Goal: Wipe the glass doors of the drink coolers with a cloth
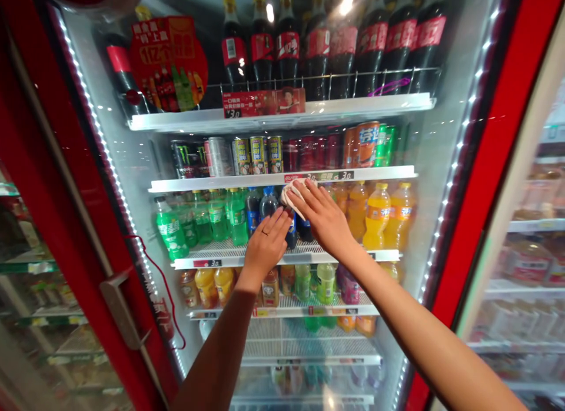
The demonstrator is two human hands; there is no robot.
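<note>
A crumpled whitish cloth lies under the fingers of my right hand, which presses it against the glass door of a lit drinks cooler. My left hand is stretched out flat just lower and to the left, with a ring on one finger. It holds nothing, and its fingertips are close to the cloth; whether they touch the glass I cannot tell. Behind my hands, through the glass, stand dark blue-labelled bottles, partly hidden, between green bottles and orange bottles.
Red door frames border the cooler. A metal handle projects at the left, near a hanging red cord. Cola bottles and cans fill the upper shelves. A round red sticker shows at upper left.
</note>
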